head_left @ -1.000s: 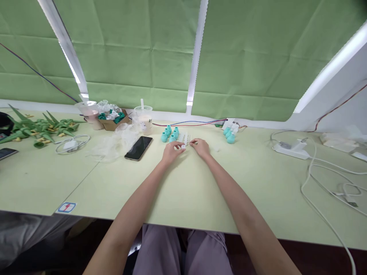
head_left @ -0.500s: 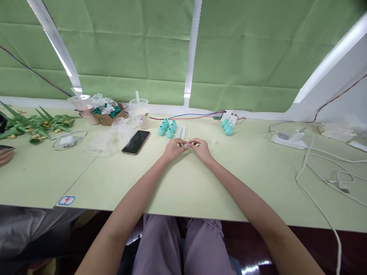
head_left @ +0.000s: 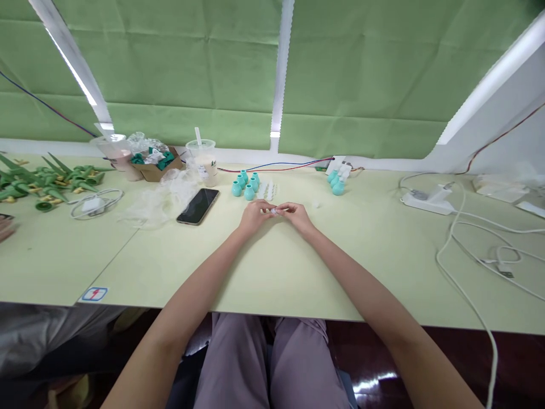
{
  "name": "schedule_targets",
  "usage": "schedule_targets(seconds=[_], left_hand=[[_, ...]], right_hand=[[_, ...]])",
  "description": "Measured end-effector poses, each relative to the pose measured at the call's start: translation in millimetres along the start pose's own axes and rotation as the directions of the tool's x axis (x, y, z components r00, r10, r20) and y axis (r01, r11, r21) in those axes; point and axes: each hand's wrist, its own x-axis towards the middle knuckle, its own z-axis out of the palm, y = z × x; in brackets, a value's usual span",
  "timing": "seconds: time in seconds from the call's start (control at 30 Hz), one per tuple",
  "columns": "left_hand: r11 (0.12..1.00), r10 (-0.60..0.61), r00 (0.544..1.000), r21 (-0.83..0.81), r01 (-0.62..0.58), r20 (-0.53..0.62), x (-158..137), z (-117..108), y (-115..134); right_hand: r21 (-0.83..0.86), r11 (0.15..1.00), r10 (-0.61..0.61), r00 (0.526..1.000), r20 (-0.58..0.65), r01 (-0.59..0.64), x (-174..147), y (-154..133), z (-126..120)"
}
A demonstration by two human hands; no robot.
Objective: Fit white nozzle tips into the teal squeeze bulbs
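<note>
Between the fingertips of both hands is a small whitish piece, too small to make out fully. My left hand pinches it from the left, and my right hand pinches it from the right. Just beyond my left hand stands a group of turquoise, vase-shaped pieces with open necks. Beside them lie rows of small white pieces. Several more turquoise pieces stand at the back right, some with white parts on them. A small translucent white piece lies right of my right hand.
Left of my hands lie a black phone and crumpled plastic bags. Behind are a drink cup and a cardboard box. Green plant-like parts cover the far left, near another person's hand. A power strip and cables lie right.
The view has shifted slightly, so everything sits a little higher and further left. Both hands stay together at the small white piece, with fingers slightly rearranged.
</note>
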Motion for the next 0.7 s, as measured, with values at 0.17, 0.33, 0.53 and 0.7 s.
schedule_targets(seconds=[0.17,0.33,0.53,0.7], left_hand=[[0.988,0.072,0.997,0.137,-0.068,-0.023,-3,1,7],[0.915,0.183,0.983,0.365,-0.170,-0.002,-5,2,10],[0.818,0.332,0.943,0.499,-0.286,-0.005,-6,3,11],[0.736,0.457,0.890,0.560,-0.380,0.004,-9,2,15]], right_hand=[[0.125,0.982,0.136,0.988,0.075,-0.144,-3,-2,-5],[0.363,0.877,0.265,0.947,0.180,-0.314,-6,-3,-7],[0.393,0.847,0.271,0.927,0.261,-0.358,-8,-6,-7],[0.392,0.848,0.251,0.921,0.298,-0.357,-8,-5,-12]])
